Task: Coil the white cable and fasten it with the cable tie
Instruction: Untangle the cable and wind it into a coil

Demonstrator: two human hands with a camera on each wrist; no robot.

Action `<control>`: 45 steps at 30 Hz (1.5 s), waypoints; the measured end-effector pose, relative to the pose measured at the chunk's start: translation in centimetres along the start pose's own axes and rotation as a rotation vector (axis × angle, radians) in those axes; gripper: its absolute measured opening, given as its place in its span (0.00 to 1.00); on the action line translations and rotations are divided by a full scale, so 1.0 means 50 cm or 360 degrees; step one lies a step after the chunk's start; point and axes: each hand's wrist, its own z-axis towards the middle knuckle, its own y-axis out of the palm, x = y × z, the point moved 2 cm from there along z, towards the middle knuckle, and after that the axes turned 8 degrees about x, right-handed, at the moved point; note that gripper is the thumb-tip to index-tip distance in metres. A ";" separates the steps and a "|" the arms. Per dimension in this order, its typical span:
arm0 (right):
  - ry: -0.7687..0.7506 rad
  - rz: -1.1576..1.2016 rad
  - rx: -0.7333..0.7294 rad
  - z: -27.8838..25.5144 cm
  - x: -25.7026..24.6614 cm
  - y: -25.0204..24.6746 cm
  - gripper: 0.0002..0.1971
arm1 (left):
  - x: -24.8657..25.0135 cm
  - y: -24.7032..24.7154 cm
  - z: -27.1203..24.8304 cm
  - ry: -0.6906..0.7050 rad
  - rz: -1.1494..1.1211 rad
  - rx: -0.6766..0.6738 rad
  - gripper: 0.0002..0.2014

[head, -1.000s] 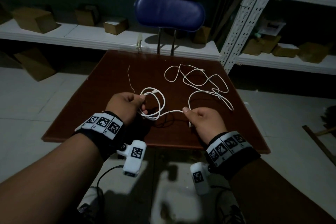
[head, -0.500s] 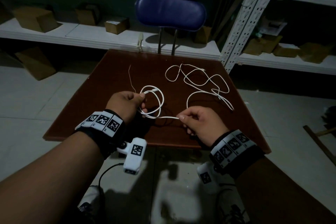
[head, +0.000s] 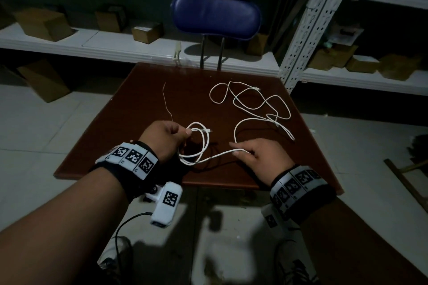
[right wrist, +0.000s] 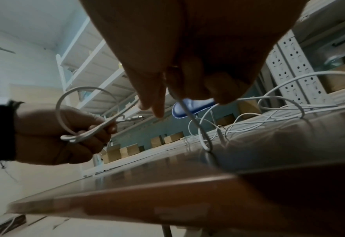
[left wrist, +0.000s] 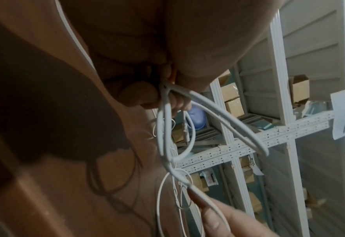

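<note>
My left hand (head: 162,139) grips a small coil of the white cable (head: 205,143) just above the near half of the brown table (head: 129,127). The coil's loops (left wrist: 165,128) hang from its fingers, with the plug sticking out. From the coil, a short run of cable reaches my right hand (head: 257,157), which pinches it between thumb and outstretched fingers (right wrist: 157,102). The rest of the cable (head: 252,104) lies in loose loops on the far right of the table. A thin white cable tie (head: 165,97) lies on the table beyond my left hand.
A blue-backed chair (head: 215,16) stands behind the table. White metal shelving (head: 308,30) with cardboard boxes (head: 44,23) runs along the back. The table's near edge (head: 208,183) is just below my wrists, with grey tiled floor around it.
My right hand has turned and stretched its fingers leftward along the cable, its wrist dropping a little to the right. The left hand keeps the coil in the same place.
</note>
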 end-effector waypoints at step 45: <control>0.0883 0.1985 -0.0164 0.008 -0.023 0.078 0.17 | 0.019 0.043 -0.042 0.0022 0.0163 -0.0340 0.11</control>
